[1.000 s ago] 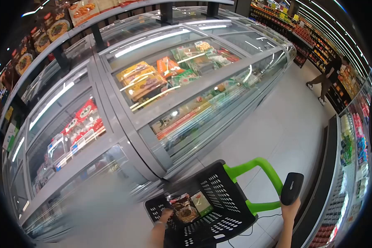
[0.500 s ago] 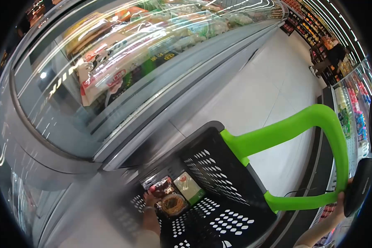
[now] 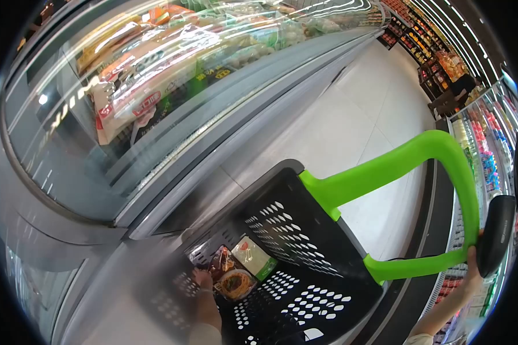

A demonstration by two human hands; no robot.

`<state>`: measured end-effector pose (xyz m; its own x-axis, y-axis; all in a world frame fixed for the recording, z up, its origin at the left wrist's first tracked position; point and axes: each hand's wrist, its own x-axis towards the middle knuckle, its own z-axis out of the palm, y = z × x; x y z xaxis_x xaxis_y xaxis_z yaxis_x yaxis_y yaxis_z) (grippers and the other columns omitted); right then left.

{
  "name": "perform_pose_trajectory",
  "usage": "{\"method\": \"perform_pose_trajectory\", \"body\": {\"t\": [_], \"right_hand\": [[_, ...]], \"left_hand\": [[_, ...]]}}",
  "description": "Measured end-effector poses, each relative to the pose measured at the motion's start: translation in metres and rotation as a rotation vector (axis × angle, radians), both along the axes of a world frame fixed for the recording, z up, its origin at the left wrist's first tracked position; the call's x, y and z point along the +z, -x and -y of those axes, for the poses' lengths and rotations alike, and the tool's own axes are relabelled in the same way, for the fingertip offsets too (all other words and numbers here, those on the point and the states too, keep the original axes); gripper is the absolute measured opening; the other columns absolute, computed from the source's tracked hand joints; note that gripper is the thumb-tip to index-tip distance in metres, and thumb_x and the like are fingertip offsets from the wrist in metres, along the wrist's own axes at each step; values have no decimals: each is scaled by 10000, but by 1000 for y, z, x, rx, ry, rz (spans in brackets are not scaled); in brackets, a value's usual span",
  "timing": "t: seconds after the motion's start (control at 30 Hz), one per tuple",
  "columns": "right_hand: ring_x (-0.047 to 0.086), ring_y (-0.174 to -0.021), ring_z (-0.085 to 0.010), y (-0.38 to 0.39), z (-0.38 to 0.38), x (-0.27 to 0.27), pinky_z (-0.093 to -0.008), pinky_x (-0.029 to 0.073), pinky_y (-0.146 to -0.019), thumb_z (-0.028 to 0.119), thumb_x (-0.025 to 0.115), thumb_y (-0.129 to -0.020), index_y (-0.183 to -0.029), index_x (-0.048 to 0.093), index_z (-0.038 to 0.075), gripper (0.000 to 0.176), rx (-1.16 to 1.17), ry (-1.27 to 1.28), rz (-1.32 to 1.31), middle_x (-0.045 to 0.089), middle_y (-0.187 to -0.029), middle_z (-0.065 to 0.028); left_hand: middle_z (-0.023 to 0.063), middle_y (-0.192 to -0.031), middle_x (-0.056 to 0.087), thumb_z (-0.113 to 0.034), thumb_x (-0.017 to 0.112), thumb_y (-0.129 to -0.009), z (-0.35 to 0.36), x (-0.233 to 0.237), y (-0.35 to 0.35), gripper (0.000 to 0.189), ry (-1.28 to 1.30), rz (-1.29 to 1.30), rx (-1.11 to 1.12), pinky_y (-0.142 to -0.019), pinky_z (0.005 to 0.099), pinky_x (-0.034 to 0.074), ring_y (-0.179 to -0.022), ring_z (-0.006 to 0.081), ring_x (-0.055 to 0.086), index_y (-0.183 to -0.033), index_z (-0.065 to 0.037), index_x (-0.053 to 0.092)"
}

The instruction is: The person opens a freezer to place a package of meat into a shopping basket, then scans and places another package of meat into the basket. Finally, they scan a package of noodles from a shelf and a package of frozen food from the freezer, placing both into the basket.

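At the black basket's [image 3: 308, 198] eight o'clock side, the left hand [image 3: 202, 279] meets the nine o'clock edge of a food package [image 3: 234, 282]; I cannot tell whether its fingers pinch it. A pale box [image 3: 252, 255] lies at the package's two o'clock. The right hand [image 3: 473, 270] is at the green handle's [image 3: 385, 176] four o'clock corner beside a black device [image 3: 498, 233], fingers mostly hidden, grip unclear.
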<state>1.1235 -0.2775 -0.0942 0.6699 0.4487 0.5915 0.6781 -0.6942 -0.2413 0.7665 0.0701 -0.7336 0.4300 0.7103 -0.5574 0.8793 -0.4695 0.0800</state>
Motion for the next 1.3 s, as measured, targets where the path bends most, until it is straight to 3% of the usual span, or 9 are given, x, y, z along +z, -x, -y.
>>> {"method": "perform_pose_trajectory", "body": {"t": [0.07, 0.17, 0.27, 0.5, 0.7, 0.87, 1.0, 1.13, 1.3], "right_hand": [[495, -974, -181, 6, -4, -8, -297, 343, -880, 100, 665, -685, -1130, 454, 0, 502, -76, -101, -123, 525, -1061, -91], [494, -962, -175, 29, -46, -3, -304, 351, -872, 101, 682, -660, -1141, 407, -21, 567, -413, -105, -302, 522, -1045, -106], [579, -756, -212, 31, -76, 20, -302, 440, -674, 26, 637, -586, -930, 509, -24, 370, -145, -138, -344, 579, -790, -152], [590, -734, -275, 33, -86, 57, -328, 452, -647, 101, 641, -600, -966, 517, 13, 396, -105, -326, -669, 595, -791, -166], [570, -687, -173, 146, -62, 148, -280, 467, -603, 38, 591, -652, -1006, 497, -31, 373, 23, -991, -976, 588, -798, -118], [578, -727, -168, 266, -99, 264, -274, 469, -567, -9, 630, -657, -1119, 415, 6, 511, 808, -639, -1535, 573, -934, -157], [567, -801, -167, 360, -215, 311, -294, 454, -720, 10, 650, -650, -1190, 350, 6, 618, 1332, -355, -1493, 572, -966, -119], [564, -822, -183, 435, -333, 301, -300, 443, -725, 30, 670, -618, -1168, 402, 7, 612, 1601, 46, -1680, 573, -958, -111], [554, -882, -361, 560, -409, 289, -374, 496, -650, 5, 606, -641, -1056, 477, -11, 434, 1565, -222, -2467, 492, -1070, -167]], "left_hand": [[109, -933, 595, -269, 511, -748, 7, -13, 0, 278, 27, -129, -204, -665, 409, 446, -793, 320, 577, -975, -138, 604], [126, -865, 607, -231, 513, -716, 10, 103, -27, 244, 344, -80, -349, -701, 365, 448, -821, 279, 581, -927, -170, 620], [137, -753, 602, -192, 564, -630, 28, 166, -32, 149, 460, 319, -336, -619, 395, 448, -694, 303, 582, -708, -73, 609], [212, -721, 542, -176, 491, -758, 46, 509, -13, 182, 623, 693, -404, -604, 392, 412, -713, 362, 535, -775, 3, 520], [60, -795, 520, -208, 514, -798, -8, 796, 64, 217, 769, 1212, -359, -658, 287, 373, -736, 157, 479, -736, 0, 519], [36, -993, 503, -229, 537, -766, -51, 893, 176, 282, 1174, 1331, 146, -760, 236, 303, -890, 115, 448, -929, 0, 559], [52, -1083, 486, -311, 508, -785, -104, 862, 261, 411, 1004, 1522, 432, -838, 271, 313, -981, 135, 443, -1054, -1, 496], [55, -1090, 484, -321, 502, -788, -140, 877, 347, 428, 1003, 1687, 566, -850, 278, 311, -994, 139, 440, -1072, -1, 480], [59, -1100, 481, -333, 493, -792, -173, 893, 431, 450, 900, 1802, 693, -865, 286, 309, -1011, 144, 436, -1094, -1, 460]]}}
